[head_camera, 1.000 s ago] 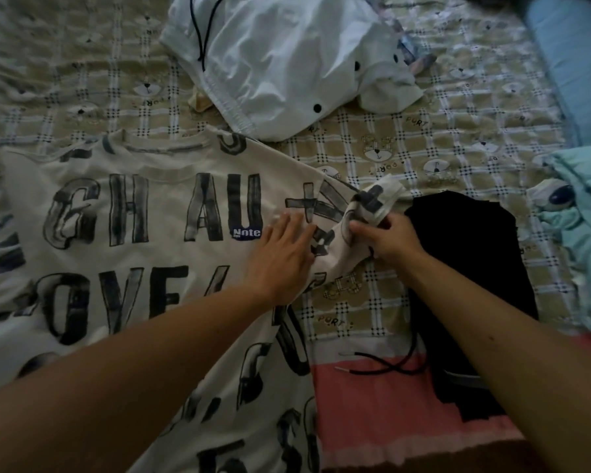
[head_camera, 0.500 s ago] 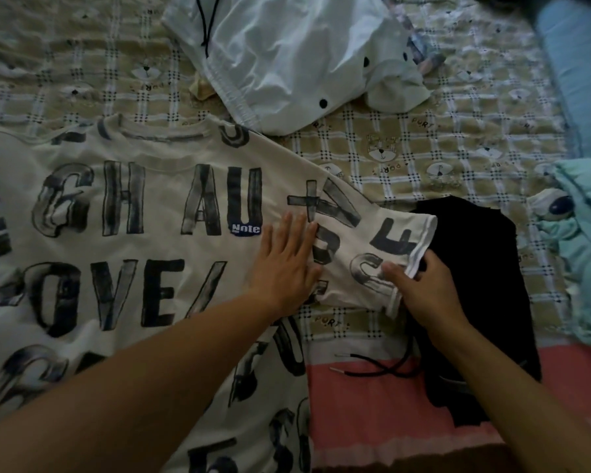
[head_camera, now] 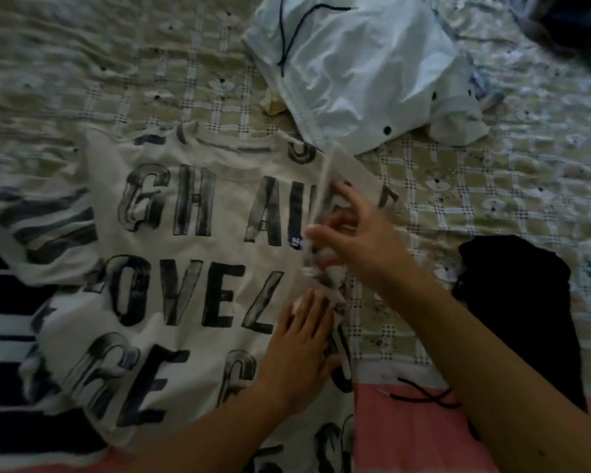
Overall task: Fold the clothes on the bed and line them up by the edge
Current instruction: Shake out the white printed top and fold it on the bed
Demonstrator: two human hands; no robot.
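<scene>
**Now the sleeve is coming over onto the shirt front**

Half a second ago the right sleeve lay spread out flat toward the black garment, pinched at its cuff. Now the right hand [head_camera: 352, 240] has carried that cuff up and inward, and the sleeve [head_camera: 328, 186] stands as a blurred, lifted flap over the chest of the cream cotton T-shirt with large dark block lettering [head_camera: 191, 274]. The fingers are closed on the sleeve fabric, though motion blur hides exactly how. The left hand [head_camera: 301, 349] has slid lower along the shirt's right side and lies flat with fingers extended, pressing the cloth down at what looks like the fold line, gripping nothing.

The T-shirt lies face up across the tan checked bedspread [head_camera: 458, 186], its hem toward the pink strip at the near edge. A crumpled white garment with dark buttons [head_camera: 355, 73] sits just beyond its collar, and a black drawstring garment [head_camera: 526, 308] lies to its right, near the edge.

By my reading, the first side fold is under way; the other sleeve and the lengthwise folds remain.
</scene>
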